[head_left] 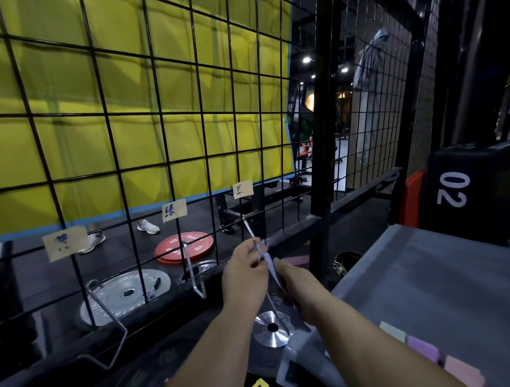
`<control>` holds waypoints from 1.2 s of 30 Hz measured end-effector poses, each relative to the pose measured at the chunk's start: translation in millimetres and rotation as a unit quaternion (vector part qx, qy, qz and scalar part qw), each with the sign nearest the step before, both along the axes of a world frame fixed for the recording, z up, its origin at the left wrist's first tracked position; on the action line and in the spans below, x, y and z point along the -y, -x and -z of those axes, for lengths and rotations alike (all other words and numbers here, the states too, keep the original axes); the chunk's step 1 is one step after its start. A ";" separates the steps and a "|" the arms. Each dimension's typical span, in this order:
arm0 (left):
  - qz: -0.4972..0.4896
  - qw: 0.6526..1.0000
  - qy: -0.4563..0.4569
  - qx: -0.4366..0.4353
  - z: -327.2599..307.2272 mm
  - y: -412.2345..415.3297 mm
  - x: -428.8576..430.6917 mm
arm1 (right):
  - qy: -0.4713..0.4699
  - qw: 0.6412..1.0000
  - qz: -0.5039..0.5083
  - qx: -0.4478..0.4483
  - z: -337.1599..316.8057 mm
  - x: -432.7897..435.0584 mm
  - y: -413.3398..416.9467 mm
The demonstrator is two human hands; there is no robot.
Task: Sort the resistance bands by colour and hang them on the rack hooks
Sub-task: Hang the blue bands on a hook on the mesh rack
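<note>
A: How's the light?
B: Dim nearly everywhere. Only the yellow padded wall (130,87) behind the black wire grid panel (204,136) is bright, with soft shadow folds. Two small white ceiling lamps (307,60) flare far back.
A: Any glare?
B: A sheen on the shiny silver metal disc (262,331).
A: Sharpness?
B: Soft. The beige paper label (65,243) at lower left is smeared unreadable, and the pale thin resistance band (271,266) blurs between the left hand (245,271) and right hand (300,282). Grid wires bow toward the edges; the right side sinks into black.
</note>
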State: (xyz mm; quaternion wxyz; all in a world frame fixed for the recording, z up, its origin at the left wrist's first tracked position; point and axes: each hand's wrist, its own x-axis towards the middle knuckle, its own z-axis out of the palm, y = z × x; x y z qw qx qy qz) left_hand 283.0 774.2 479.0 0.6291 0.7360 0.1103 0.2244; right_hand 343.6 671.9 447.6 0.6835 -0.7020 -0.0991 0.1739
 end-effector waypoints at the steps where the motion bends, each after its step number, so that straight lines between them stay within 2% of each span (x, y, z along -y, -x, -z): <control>1: 0.005 1.000 0.003 0.000 1.0 0.4 0.2 | -0.012 1.000 0.008 -0.016 -0.4 0.5 -1.1; 6: 0.000 0.999 0.035 0.003 -1.9 4.1 -1.6 | -0.002 0.999 0.003 -0.047 -0.9 -5.4 -4.7; 10: -0.010 0.998 0.068 0.000 -4.3 1.5 -4.8 | -0.051 0.997 0.011 -0.051 5.7 -10.0 -5.5; 14: -0.013 0.997 0.082 -0.002 -6.0 -3.0 -7.3 | -0.094 0.991 0.022 -0.096 9.8 -10.9 -2.7; 17: -0.017 0.993 0.116 0.004 -6.6 -4.3 -5.9 | -0.077 0.989 0.025 -0.121 6.7 -13.0 -3.9; 20: -0.030 0.993 0.112 0.005 -8.1 -6.1 -4.9 | -0.058 0.988 0.043 -0.136 5.2 -14.9 -6.2; 24: -0.043 0.994 0.104 -0.004 -7.4 -8.8 -6.1 | -0.029 0.994 0.040 -0.095 17.9 -14.3 -22.1; 26: -0.048 0.994 0.100 -0.002 -7.6 -9.2 -6.4 | 0.016 0.999 0.028 -0.016 12.9 -11.5 -16.9; 28: -0.050 0.994 0.099 0.002 -8.8 -8.2 -5.9 | 0.034 0.998 0.028 0.041 8.2 -8.3 -11.0; 36: -0.041 0.995 0.095 0.005 -5.0 -4.8 -5.5 | 0.090 0.983 0.051 0.154 13.7 -5.9 -22.1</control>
